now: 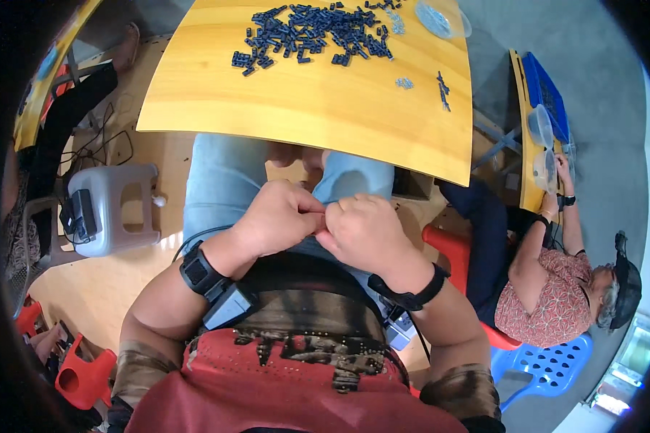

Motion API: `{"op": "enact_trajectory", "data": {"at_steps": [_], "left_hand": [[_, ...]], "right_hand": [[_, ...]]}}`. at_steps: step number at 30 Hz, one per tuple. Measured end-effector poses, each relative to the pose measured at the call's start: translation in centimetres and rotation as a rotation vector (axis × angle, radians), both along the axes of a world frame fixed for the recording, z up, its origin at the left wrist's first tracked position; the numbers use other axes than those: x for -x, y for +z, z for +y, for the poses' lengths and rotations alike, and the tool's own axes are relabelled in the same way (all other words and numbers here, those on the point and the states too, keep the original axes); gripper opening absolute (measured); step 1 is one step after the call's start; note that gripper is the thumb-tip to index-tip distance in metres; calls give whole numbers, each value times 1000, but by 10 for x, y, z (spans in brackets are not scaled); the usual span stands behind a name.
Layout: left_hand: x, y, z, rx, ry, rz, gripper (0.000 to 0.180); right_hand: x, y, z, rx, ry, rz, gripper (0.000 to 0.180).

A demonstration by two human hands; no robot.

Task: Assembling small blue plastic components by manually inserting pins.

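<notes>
Black parts (310,32) are located beyond both of my hands, heaped on the bench. Nearest station: my left hand (278,216) and right hand (368,227) meet above my lap, short of the near bench edge. On each hand, thumb and fingers are drawn together in a pinch, and the fingertips of the two hands touch or nearly touch. Whether a part is clamped between them I cannot tell; my own fingers cover the spot.

Step in hand, by judgement: fine two-handed fingertip work on something small, performed off the bench. The next move calls for a steady pinch with one hand while the other adjusts, and enough wrist turn to expose the contact point for checking.

Beneath the hands are my light blue jeans (224,177). Beyond them begins the yellow wooden bench (282,105), its near area bare. Toward its right side lie a small cluster of pale bits (404,84) and, farther right, a thin row of dark pieces (443,92); whether these are joined or merely touching I cannot tell. Farther off is the loose black heap, with a second pale cluster (396,23) just beside it and a clear plastic container (435,20) at the far right.
</notes>
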State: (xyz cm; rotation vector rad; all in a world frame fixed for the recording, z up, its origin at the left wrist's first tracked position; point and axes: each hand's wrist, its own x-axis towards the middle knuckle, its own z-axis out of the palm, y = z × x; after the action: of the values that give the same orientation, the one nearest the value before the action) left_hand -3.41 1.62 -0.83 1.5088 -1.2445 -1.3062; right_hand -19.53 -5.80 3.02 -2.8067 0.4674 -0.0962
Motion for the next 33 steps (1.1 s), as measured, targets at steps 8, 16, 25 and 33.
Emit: {"op": "enact_trajectory", "data": {"at_steps": [8, 16, 25, 33], "left_hand": [[-6, 8, 4, -43, 12, -51, 9], [-1, 5, -6, -273, 95, 367, 14], [-1, 6, -11, -420, 143, 561, 13], [-2, -2, -17, -431, 261, 583, 22]], "right_hand": [[-4, -19, 4, -1, 11, -76, 26], [8, -7, 0, 71, -152, -173, 26], [38, -15, -1, 1, -388, -283, 27], [150, -77, -82, -215, -960, 8, 29]]}}
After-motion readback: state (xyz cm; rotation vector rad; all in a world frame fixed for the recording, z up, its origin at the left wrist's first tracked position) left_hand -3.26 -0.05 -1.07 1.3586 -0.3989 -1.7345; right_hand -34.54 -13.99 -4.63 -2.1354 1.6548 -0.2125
